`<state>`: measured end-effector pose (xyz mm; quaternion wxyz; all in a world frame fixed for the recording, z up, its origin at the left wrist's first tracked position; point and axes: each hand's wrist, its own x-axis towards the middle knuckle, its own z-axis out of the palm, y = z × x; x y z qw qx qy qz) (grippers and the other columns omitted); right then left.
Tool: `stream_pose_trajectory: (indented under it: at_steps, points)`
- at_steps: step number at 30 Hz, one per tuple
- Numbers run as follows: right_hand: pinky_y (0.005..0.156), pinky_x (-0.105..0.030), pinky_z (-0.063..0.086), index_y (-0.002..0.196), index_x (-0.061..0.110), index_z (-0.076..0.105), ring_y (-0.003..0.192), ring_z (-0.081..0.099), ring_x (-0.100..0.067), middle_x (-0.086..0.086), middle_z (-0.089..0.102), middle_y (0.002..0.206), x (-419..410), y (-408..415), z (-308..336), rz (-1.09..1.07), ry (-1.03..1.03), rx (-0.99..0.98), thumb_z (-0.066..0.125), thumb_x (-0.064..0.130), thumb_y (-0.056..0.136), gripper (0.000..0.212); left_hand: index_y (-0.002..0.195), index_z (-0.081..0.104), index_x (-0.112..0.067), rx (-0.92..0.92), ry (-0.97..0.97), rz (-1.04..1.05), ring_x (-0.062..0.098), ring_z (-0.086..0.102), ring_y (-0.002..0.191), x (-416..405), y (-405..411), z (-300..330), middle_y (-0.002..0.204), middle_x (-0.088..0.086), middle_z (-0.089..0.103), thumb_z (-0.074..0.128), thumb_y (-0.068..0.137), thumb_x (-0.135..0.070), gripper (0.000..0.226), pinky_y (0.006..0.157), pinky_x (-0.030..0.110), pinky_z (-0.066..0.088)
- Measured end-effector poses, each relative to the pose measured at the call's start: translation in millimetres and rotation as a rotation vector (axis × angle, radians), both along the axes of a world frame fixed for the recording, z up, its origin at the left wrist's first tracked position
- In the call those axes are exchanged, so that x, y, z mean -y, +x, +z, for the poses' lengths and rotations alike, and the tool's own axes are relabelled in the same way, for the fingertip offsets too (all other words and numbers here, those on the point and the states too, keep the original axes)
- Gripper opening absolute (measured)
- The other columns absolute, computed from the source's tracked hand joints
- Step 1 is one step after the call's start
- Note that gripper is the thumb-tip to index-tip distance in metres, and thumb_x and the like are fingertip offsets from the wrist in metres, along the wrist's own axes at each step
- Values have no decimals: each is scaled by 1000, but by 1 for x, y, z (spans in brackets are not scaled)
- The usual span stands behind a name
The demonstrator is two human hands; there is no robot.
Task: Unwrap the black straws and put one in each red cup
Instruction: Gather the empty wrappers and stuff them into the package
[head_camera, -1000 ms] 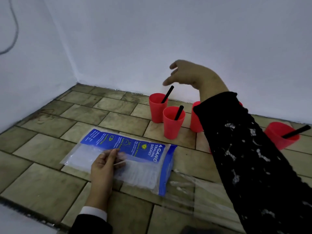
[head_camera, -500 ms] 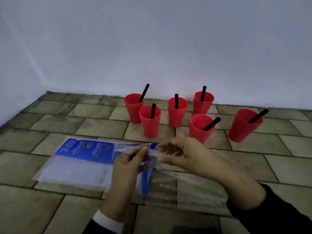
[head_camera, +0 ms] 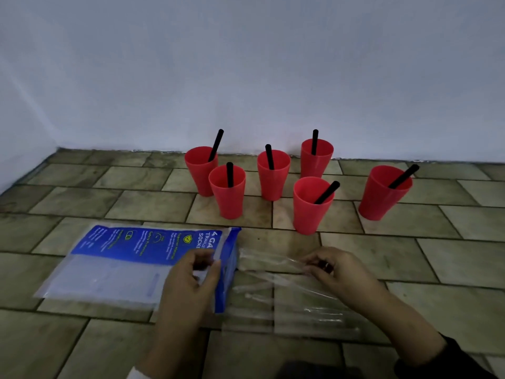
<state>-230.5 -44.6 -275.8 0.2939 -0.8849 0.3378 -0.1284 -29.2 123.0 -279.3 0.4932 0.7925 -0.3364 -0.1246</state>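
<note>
Straws: I count six black straws, one standing in each cup. The back-left straw leans right, the front-left straw stands nearly upright, the middle straw tilts slightly left, the back-right straw is upright, the front-right straw and the far-right straw lean hard to the right.
Cups: six red cups on the tiled floor near the wall: back-left cup, front-left cup just in front of it and overlapping it in my view, middle cup, back-right cup, front-right cup, and the far-right cup standing apart.
Wrapper: a clear wrapper stretches between my two hands; I cannot tell whether anything is inside it.
Left hand: my left hand has its fingers curled, thumb and fingertips pinching the wrapper's left end, over the blue edge of the packet.
Right hand: my right hand pinches the wrapper's right end with curled fingers.
Loose plastic: more clear wrappers lie flat on the floor below my hands.
Packet: a blue and clear plastic packet with printed text lies flat to the left.
</note>
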Motion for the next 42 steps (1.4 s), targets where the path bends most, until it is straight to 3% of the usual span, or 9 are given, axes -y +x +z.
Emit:
stream_pose_trajectory:
  at_steps: [4, 6, 11, 18, 22, 25, 30, 36, 42]
  points:
    - [86, -26, 45, 119, 27, 59, 99, 46, -5, 14, 51, 101, -1, 5, -3, 149, -72, -118, 54, 60, 79, 52, 121, 47, -21, 74, 275, -77, 13, 45, 112, 4, 13, -15, 114, -8, 47, 69, 72, -49, 60, 94, 39, 45]
    - [91, -24, 40, 126, 33, 52, 103, 40, -4, 14, 47, 108, -3, 7, -3, 223, -95, -224, 42, 80, 66, 76, 114, 47, -19, 147, 354, -85, 16, 45, 107, 7, 14, -20, 108, -7, 43, 69, 74, -46, 53, 88, 34, 44]
    - [89, -16, 34, 123, 32, 51, 101, 35, 0, 18, 38, 107, -4, 11, -8, 258, -133, -270, 60, 54, 79, 50, 85, 48, -24, 161, 359, -81, 16, 50, 90, 8, 23, -20, 96, -1, 46, 62, 83, -31, 16, 66, 22, 35]
    - [78, -21, 39, 104, 19, 60, 87, 44, -6, 4, 52, 102, -4, 17, -13, 207, -172, -249, 53, 35, 90, 23, 94, 54, -21, 164, 311, -119, 10, 49, 89, 3, 27, -27, 101, -2, 46, 52, 91, -25, 5, 68, 19, 37]
    - [67, -25, 37, 87, 23, 46, 77, 45, -12, 3, 50, 88, -7, 22, -19, 131, -182, -172, 46, 31, 94, 11, 94, 57, -18, 97, 216, -97, 4, 50, 84, -3, 25, -27, 96, -3, 51, 51, 91, -19, 7, 61, 12, 34]
    - [57, -30, 41, 82, 27, 36, 61, 50, -13, 3, 56, 73, -5, 24, -13, 73, -127, -96, 45, 26, 95, 15, 95, 59, -16, 141, 194, -136, 2, 51, 86, -5, 27, -22, 97, -4, 52, 50, 92, -19, 10, 63, 13, 35]
    - [54, -15, 39, 71, 31, 49, 57, 51, -2, 11, 51, 60, -14, 57, 26, 183, 115, 144, 44, 13, 96, 32, 103, 58, -17, 303, 158, -171, 6, 51, 87, -4, 29, -5, 98, -7, 52, 52, 91, -18, 13, 66, 12, 35]
    - [72, -24, 51, 98, 6, 66, 78, 59, -13, -13, 68, 97, -34, 116, 37, 400, 194, 134, 44, 3, 94, 22, 85, 55, -35, 373, 109, -275, 10, 64, 71, -11, 28, 14, 74, -11, 63, 38, 83, -52, 25, 54, 8, 41]
    - [84, -35, 50, 108, 12, 65, 98, 61, -24, -10, 66, 112, -37, 142, 45, 459, -31, -260, 47, 9, 91, 25, 119, 49, -31, 198, -61, -112, -9, 56, 93, -20, 26, 14, 100, -16, 59, 36, 83, -44, 40, 70, -1, 39]
